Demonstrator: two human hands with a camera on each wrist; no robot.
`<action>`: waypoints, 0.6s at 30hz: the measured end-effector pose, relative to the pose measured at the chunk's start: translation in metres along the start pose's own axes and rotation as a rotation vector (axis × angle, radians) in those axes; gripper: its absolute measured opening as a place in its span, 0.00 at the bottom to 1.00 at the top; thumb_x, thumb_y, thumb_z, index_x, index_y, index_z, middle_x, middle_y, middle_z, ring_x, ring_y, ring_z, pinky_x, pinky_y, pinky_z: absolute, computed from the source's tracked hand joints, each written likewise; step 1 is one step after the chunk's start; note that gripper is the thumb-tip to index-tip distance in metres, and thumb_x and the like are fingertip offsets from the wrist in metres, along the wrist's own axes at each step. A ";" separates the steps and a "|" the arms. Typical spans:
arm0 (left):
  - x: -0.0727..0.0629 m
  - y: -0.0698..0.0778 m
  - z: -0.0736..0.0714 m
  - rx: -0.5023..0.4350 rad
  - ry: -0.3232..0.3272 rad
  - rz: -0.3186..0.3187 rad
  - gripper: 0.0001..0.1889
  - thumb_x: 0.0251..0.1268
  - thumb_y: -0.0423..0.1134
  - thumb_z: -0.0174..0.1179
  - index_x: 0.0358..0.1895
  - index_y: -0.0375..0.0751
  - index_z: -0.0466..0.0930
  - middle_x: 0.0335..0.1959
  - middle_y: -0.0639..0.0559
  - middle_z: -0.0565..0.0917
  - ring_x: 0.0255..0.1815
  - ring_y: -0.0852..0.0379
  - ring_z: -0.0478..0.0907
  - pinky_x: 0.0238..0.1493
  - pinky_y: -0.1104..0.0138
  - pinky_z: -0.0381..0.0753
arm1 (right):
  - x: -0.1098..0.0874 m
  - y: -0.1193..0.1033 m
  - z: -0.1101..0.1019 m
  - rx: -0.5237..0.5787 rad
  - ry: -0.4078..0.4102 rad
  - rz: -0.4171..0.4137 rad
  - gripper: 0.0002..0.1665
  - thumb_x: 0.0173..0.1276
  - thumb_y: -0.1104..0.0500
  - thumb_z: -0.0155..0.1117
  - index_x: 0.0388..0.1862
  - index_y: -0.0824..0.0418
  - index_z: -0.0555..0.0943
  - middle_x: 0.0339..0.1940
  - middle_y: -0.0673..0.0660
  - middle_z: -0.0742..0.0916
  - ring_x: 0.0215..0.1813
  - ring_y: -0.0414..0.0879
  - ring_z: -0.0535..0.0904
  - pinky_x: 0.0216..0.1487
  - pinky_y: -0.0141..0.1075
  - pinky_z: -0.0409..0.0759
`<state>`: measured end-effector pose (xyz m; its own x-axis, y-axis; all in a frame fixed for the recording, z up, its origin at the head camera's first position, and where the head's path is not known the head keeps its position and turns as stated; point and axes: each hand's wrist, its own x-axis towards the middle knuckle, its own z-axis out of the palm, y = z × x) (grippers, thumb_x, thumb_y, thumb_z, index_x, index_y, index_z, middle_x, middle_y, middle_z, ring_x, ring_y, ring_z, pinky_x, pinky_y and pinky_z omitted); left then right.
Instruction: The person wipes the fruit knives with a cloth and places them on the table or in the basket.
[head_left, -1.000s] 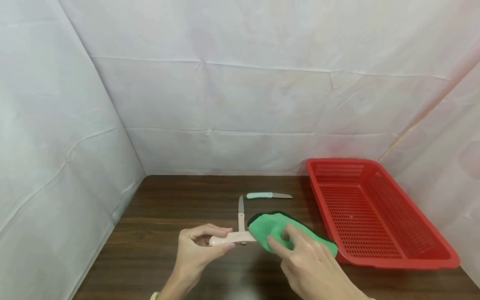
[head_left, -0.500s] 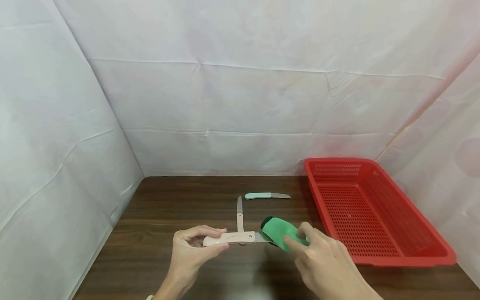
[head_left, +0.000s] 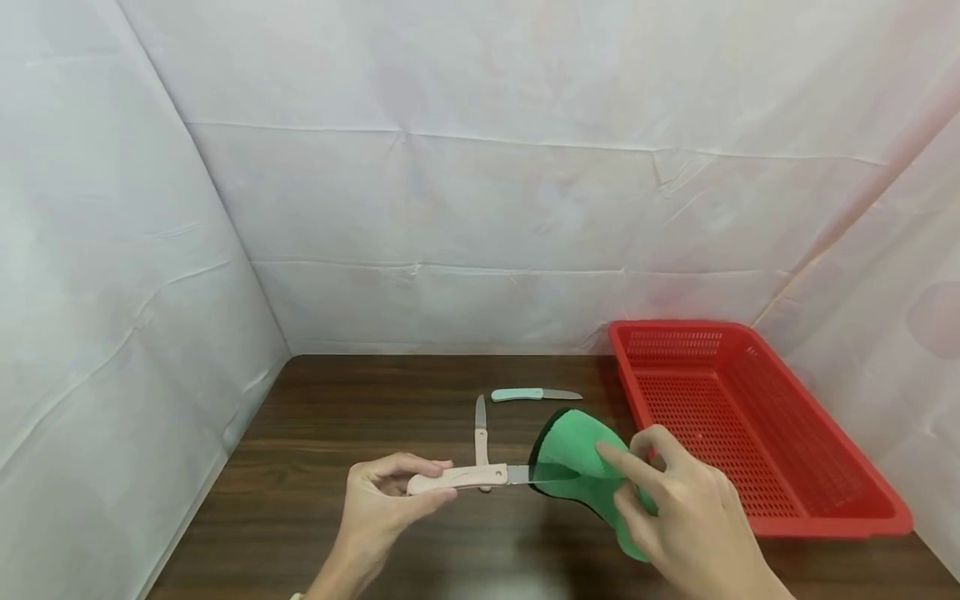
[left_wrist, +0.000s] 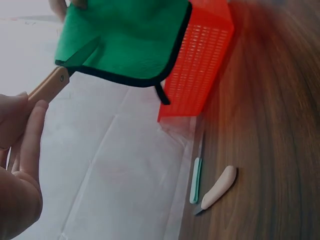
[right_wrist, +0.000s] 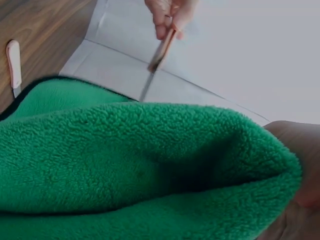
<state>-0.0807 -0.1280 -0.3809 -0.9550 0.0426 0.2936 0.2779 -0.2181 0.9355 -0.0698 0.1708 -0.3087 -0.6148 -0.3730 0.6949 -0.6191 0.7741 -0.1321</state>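
Observation:
My left hand [head_left: 386, 492] grips the pale pink handle of a folding knife [head_left: 468, 477], its blade unfolded and pointing right. In my right hand [head_left: 678, 496] is a green cloth [head_left: 577, 446] with a dark edge, pinched between fingers and thumb. The cloth hangs open around the blade, and the blade's outline shows against the green in the head and left wrist views. Beyond the held knife, a second pink folding knife [head_left: 481, 433] lies on the table with its blade pointing away. A mint-green folding knife [head_left: 525, 394] lies crosswise farther back, blade to the right.
A red perforated plastic basket [head_left: 832, 527] stands at the right of the dark wooden table [head_left: 337, 417]. Pale sheeting [head_left: 450, 208] rises behind the table and along both sides.
My right hand has drawn the green cloth rightward from the handle, baring the blade's base, and the cloth has spread wider. My left hand keeps its grip on the knife, having shifted slightly left.

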 end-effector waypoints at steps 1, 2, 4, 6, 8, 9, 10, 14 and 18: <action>0.000 -0.001 0.001 0.009 0.002 -0.004 0.13 0.39 0.18 0.70 0.32 0.26 0.82 0.36 0.34 0.85 0.37 0.46 0.84 0.35 0.64 0.85 | 0.001 0.000 0.000 0.005 0.007 -0.006 0.22 0.42 0.66 0.60 0.38 0.52 0.86 0.31 0.44 0.74 0.18 0.27 0.51 0.16 0.19 0.49; 0.001 -0.001 0.001 0.019 0.007 -0.011 0.13 0.39 0.19 0.71 0.32 0.25 0.82 0.36 0.34 0.85 0.36 0.46 0.84 0.34 0.64 0.85 | 0.002 -0.001 0.001 0.009 0.011 -0.011 0.22 0.42 0.66 0.60 0.38 0.52 0.86 0.31 0.44 0.74 0.18 0.27 0.51 0.16 0.19 0.49; 0.001 -0.002 0.001 0.031 0.021 -0.035 0.13 0.38 0.20 0.72 0.33 0.25 0.82 0.36 0.34 0.85 0.35 0.47 0.84 0.33 0.64 0.85 | 0.004 -0.003 0.003 0.019 0.017 -0.028 0.22 0.42 0.66 0.60 0.38 0.52 0.86 0.31 0.44 0.74 0.18 0.27 0.52 0.17 0.18 0.49; 0.000 -0.003 0.001 0.040 0.032 -0.053 0.14 0.38 0.20 0.72 0.33 0.25 0.82 0.36 0.34 0.85 0.35 0.49 0.84 0.33 0.64 0.85 | 0.006 -0.005 0.005 0.024 0.016 -0.036 0.22 0.41 0.67 0.61 0.37 0.52 0.86 0.31 0.44 0.74 0.18 0.27 0.52 0.17 0.18 0.49; 0.001 -0.005 0.001 0.040 0.033 -0.060 0.14 0.38 0.20 0.72 0.33 0.24 0.82 0.37 0.33 0.84 0.34 0.50 0.84 0.33 0.64 0.85 | 0.007 -0.008 0.008 0.026 0.021 -0.043 0.22 0.41 0.67 0.61 0.37 0.52 0.86 0.31 0.45 0.74 0.18 0.27 0.51 0.17 0.18 0.49; 0.002 -0.006 0.001 0.037 0.029 -0.058 0.14 0.38 0.20 0.72 0.33 0.24 0.82 0.37 0.32 0.84 0.34 0.50 0.84 0.32 0.64 0.85 | 0.008 -0.009 0.009 0.028 0.027 -0.050 0.22 0.40 0.67 0.61 0.37 0.52 0.86 0.31 0.45 0.75 0.18 0.27 0.52 0.17 0.18 0.50; 0.002 -0.007 0.002 0.031 0.025 -0.054 0.13 0.38 0.20 0.72 0.32 0.24 0.82 0.37 0.32 0.84 0.34 0.50 0.84 0.32 0.65 0.84 | 0.009 -0.011 0.010 0.031 0.026 -0.055 0.22 0.40 0.67 0.62 0.37 0.52 0.86 0.32 0.46 0.75 0.18 0.27 0.53 0.17 0.18 0.51; 0.004 -0.010 0.004 -0.004 -0.007 -0.003 0.13 0.39 0.19 0.71 0.33 0.23 0.82 0.37 0.33 0.84 0.35 0.50 0.84 0.32 0.64 0.85 | 0.012 -0.019 0.015 0.042 -0.003 -0.103 0.24 0.38 0.67 0.63 0.39 0.53 0.85 0.31 0.48 0.76 0.20 0.30 0.60 0.17 0.20 0.58; 0.003 -0.010 0.008 -0.046 -0.032 0.051 0.12 0.40 0.17 0.70 0.33 0.22 0.81 0.37 0.31 0.84 0.37 0.46 0.84 0.35 0.61 0.85 | 0.015 -0.027 0.022 0.045 -0.078 -0.166 0.28 0.36 0.69 0.63 0.42 0.52 0.84 0.30 0.49 0.74 0.21 0.34 0.64 0.15 0.21 0.60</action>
<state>-0.0859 -0.1182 -0.3876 -0.9357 0.0610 0.3475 0.3203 -0.2656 0.9093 -0.0724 0.1331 -0.3102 -0.5369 -0.5338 0.6533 -0.7357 0.6753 -0.0528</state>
